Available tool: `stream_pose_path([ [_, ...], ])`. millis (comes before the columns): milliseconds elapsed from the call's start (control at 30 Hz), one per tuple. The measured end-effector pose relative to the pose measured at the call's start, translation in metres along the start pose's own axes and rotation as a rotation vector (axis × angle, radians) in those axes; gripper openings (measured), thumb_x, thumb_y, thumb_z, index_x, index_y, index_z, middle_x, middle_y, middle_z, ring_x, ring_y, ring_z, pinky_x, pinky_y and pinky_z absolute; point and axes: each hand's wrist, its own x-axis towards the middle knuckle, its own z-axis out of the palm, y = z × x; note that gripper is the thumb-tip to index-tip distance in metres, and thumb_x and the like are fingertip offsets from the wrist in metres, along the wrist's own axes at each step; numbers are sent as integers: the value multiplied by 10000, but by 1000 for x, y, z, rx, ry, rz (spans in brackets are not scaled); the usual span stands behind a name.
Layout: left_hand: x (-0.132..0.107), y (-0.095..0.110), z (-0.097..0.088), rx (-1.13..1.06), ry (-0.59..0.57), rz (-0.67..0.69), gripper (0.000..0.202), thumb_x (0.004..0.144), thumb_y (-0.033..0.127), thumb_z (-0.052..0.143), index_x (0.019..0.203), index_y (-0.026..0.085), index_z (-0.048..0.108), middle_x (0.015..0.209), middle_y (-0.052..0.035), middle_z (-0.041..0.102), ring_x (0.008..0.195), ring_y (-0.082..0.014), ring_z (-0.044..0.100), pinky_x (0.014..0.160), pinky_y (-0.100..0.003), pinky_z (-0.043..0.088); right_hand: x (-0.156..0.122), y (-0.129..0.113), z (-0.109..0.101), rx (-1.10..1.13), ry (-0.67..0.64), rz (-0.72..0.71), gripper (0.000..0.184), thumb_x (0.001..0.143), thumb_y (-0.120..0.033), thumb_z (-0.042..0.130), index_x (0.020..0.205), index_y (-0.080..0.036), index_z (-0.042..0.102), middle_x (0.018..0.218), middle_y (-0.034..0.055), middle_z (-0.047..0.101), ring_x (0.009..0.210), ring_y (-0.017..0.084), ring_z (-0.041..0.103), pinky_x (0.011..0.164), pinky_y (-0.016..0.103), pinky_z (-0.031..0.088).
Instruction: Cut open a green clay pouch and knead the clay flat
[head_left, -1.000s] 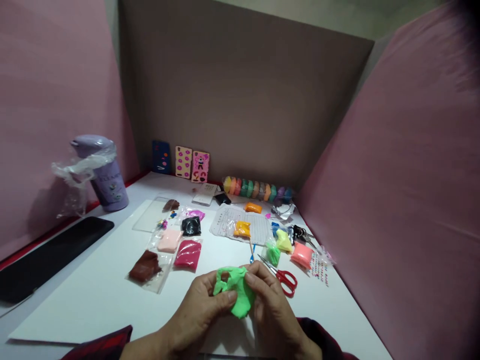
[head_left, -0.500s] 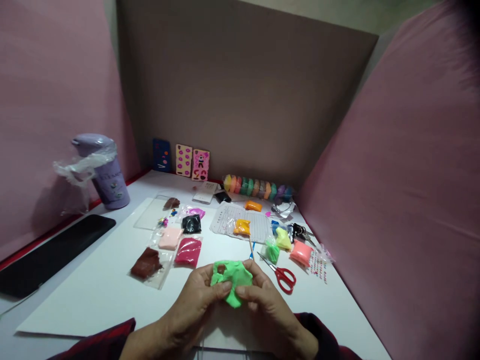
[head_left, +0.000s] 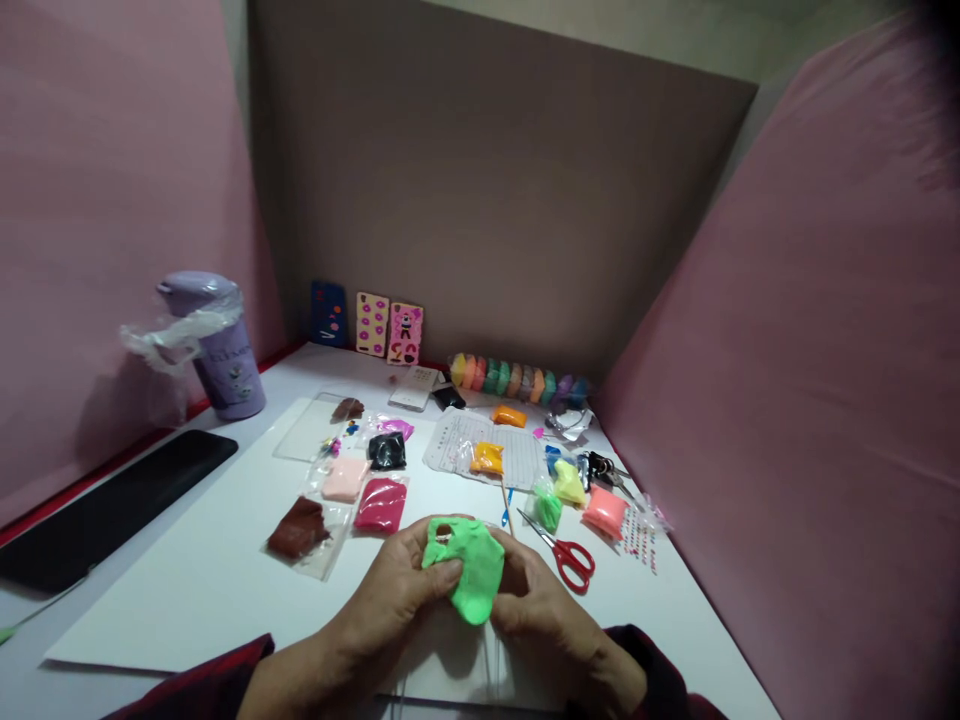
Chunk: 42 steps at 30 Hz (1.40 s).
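Observation:
Bright green clay (head_left: 474,575) is spread in a rounded sheet over the upper end of what looks like a clear phone case (head_left: 493,665), whose thin edges run down toward me. An opening shows in the clay's upper left corner. My left hand (head_left: 401,590) grips the left side, thumb pressed on the clay's face and fingers behind. At the right edge, my right hand (head_left: 536,605) is closed round the piece, its thumb beside the clay's lower right. Both hands' rear fingers are hidden. Red-handled scissors (head_left: 566,560) lie just beyond my right hand.
Clay packets lie across the white board (head_left: 172,600), among them brown (head_left: 298,530), dark pink (head_left: 381,505) and coral (head_left: 606,512). A purple tumbler (head_left: 229,360) and black slab (head_left: 120,505) are at left. Decorated phone cases (head_left: 372,323) lean on the back wall.
My right thumb has moved off the clay's face to its right edge. The clay's lower part looks broader and smoother, and more of its face shows. The whole view has shifted slightly.

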Motion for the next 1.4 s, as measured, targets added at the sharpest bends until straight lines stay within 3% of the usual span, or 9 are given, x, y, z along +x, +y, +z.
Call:
stream_pose_path([
  [67, 0, 0, -2, 30, -18, 4, 417, 676, 254, 766, 1060, 143, 646, 911, -93, 692, 815, -210, 625, 745, -299, 464, 1, 4, -5, -19, 95, -65, 485, 655, -449, 785, 1028, -182, 629, 905, 60, 646, 854, 226, 602, 786, 338, 443],
  [167, 0, 0, -2, 52, -42, -12, 421, 667, 248, 778, 1053, 167, 628, 909, -59, 673, 817, -178, 603, 739, -269, 445, 2, 14, -14, -86, 250, -106, 282, 751, -409, 726, 850, -161, 636, 786, 33, 612, 720, 158, 556, 661, 269, 434],
  [300, 1, -1, -1, 40, -67, -48, 410, 620, 269, 815, 964, 157, 622, 834, -33, 646, 761, -161, 591, 701, -260, 437, 2, 19, -18, -155, 350, -149, 285, 730, -378, 747, 692, -157, 570, 645, -27, 501, 593, 105, 444, 545, 217, 363],
  [500, 5, -7, 4, 78, 110, -144, 397, 599, 435, 807, 707, 112, 603, 646, -21, 587, 604, -130, 535, 575, -234, 395, -3, 19, -11, -336, 340, -217, 298, 769, -407, 702, 691, -159, 557, 616, -34, 469, 578, 103, 413, 527, 219, 324],
  [700, 3, -7, 9, 84, 122, -133, 362, 662, 439, 761, 692, 109, 616, 621, -11, 577, 577, -115, 515, 568, -226, 374, -6, 21, -7, -312, 326, -226, 277, 798, -405, 672, 722, -169, 548, 633, -34, 463, 592, 111, 429, 543, 223, 335],
  [867, 2, -5, 12, 149, 173, -101, 402, 590, 452, 802, 696, 102, 635, 612, -4, 591, 570, -109, 513, 575, -220, 378, -4, 29, -11, -226, 355, -233, 270, 796, -406, 677, 742, -176, 548, 641, -27, 493, 598, 117, 448, 542, 224, 351],
  [1200, 9, -17, 0, 159, 72, -94, 304, 571, 319, 816, 723, 98, 673, 657, -34, 628, 598, -137, 548, 592, -248, 413, -4, 32, -11, -141, 435, -229, 254, 784, -372, 702, 734, -164, 566, 634, -26, 533, 569, 93, 453, 529, 207, 365],
  [1400, 9, -11, 1, 153, 18, -130, 310, 507, 178, 804, 788, 121, 683, 687, -20, 644, 645, -154, 567, 624, -254, 425, -3, 32, -16, -131, 464, -235, 262, 761, -371, 724, 711, -159, 579, 622, -32, 541, 553, 82, 457, 516, 197, 367],
])
